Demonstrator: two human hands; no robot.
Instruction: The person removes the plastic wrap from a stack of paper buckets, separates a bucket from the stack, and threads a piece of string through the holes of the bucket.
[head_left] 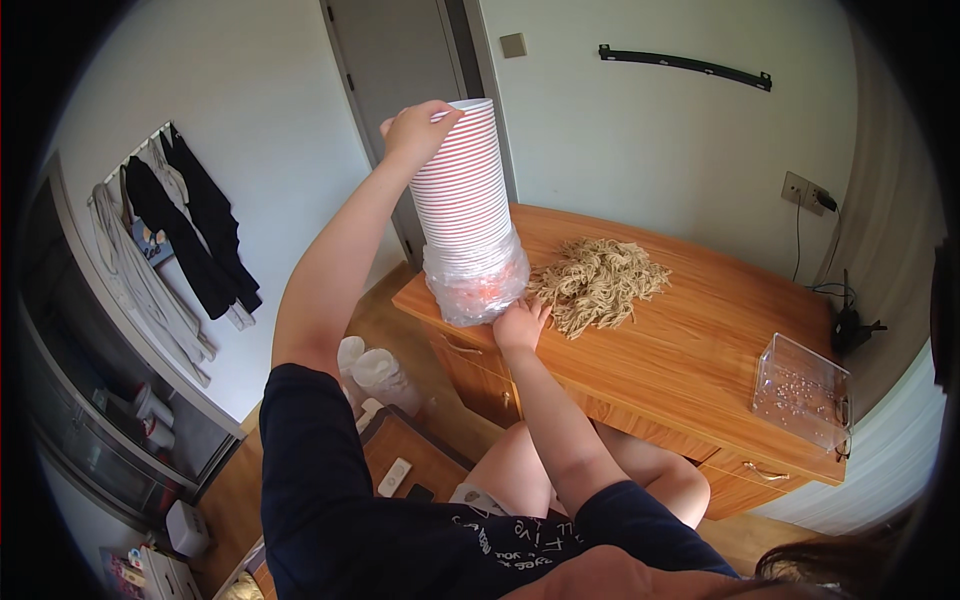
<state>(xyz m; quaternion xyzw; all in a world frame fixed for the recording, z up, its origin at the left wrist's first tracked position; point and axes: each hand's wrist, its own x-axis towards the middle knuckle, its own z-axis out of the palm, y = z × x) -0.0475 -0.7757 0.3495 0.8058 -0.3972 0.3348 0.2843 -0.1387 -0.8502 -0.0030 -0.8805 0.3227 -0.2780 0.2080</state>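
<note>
A tall stack of red-and-white paper cups [462,190] stands tilted at the near left corner of the wooden desk [690,340]. Its lower part sits in a crumpled clear plastic sleeve [475,285]. My left hand [415,130] grips the top rim of the stack. My right hand [521,325] holds the plastic sleeve at the base of the stack. A heap of tan string or fibre [598,280] lies on the desk just right of the cups.
A clear plastic box [803,390] with small bits inside sits at the desk's right front edge. Dark clothes [195,235] hang on a wall rack at left. A door [410,90] stands behind the desk. Cables hang from a wall socket [805,190].
</note>
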